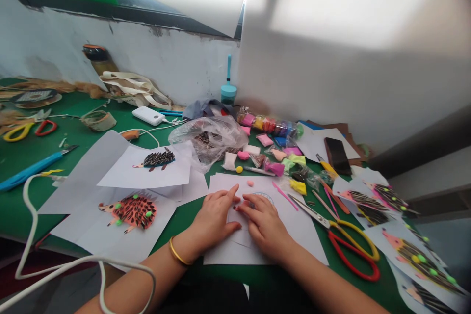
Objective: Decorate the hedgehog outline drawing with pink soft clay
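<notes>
Both my hands rest over a stack of white paper sheets (305, 235), with their fingertips close together. My left hand (217, 216), below a yellow bangle, has its fingers stretched forward and its thumb apart. My right hand (267, 223) reaches in from the other side, fingers extended toward the left fingertips. I can make out no object held in either hand. A light blue curved shape (265, 197) shows on the paper, partly hidden behind my right hand. Just beyond the fingers lies a small pink clay ball (250, 183). A pink stick (285, 196) lies on the sheet's right part.
Large scissors (353, 245) lie right of the paper, near finished hedgehog pictures (415, 255). More hedgehog pictures (132, 211) lie left. Bagged coloured clay (275, 169) and a plastic bag of dark seeds (208, 140) stand behind. A white cable (73, 267) crosses the left front.
</notes>
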Available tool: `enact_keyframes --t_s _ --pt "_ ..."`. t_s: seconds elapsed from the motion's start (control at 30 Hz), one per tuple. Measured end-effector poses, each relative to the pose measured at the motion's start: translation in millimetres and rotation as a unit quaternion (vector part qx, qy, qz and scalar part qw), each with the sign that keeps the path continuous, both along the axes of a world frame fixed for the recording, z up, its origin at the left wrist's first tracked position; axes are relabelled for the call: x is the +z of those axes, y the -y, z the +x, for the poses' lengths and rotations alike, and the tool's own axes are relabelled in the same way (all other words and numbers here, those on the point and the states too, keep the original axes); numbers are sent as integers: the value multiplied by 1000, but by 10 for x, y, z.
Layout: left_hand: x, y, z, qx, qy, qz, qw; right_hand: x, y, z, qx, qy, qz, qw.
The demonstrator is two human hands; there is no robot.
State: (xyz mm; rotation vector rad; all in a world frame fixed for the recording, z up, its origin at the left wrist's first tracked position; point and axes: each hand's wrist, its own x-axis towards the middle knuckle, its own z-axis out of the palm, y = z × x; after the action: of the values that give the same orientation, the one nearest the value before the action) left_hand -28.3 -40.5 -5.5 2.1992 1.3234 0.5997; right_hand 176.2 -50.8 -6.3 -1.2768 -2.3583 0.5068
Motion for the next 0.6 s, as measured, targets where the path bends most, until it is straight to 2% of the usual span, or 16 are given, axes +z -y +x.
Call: enact_keyframes --t_s 0.6 --pt "-43 -6 -12 -8 -34 40 999 -21 14 -19 -8 9 -11 1000"
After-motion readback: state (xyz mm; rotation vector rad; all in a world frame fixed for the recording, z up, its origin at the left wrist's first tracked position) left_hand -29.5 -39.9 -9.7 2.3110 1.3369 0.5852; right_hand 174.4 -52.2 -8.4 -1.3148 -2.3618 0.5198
